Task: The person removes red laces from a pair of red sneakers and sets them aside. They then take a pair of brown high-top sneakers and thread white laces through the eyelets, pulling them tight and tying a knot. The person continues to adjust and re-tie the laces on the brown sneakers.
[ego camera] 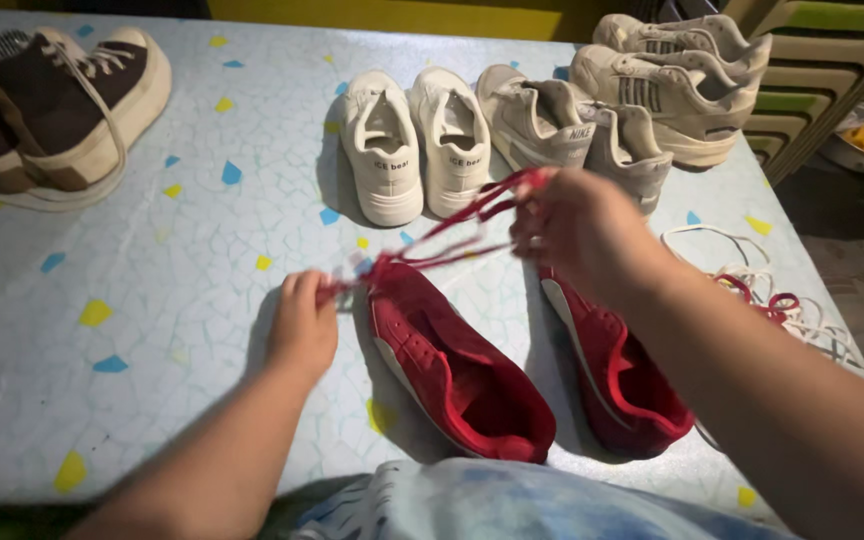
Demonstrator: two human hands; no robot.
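Two red sneakers lie on the speckled table (152,300): the left red sneaker (457,365) in front of me, the right red sneaker (617,385) partly under my right forearm. A red shoelace (452,235) stretches between my hands above the left sneaker's toe. My left hand (302,325) pinches one end of the lace near the toe. My right hand (582,230) is raised and grips the other part of the lace, which is blurred.
A pair of white sneakers (417,140) stands behind the red ones, with grey sneakers (572,125) and beige sneakers (682,70) to the right. Brown high-top shoes (47,105) sit at far left. Loose white and red laces (782,300) lie at the right edge.
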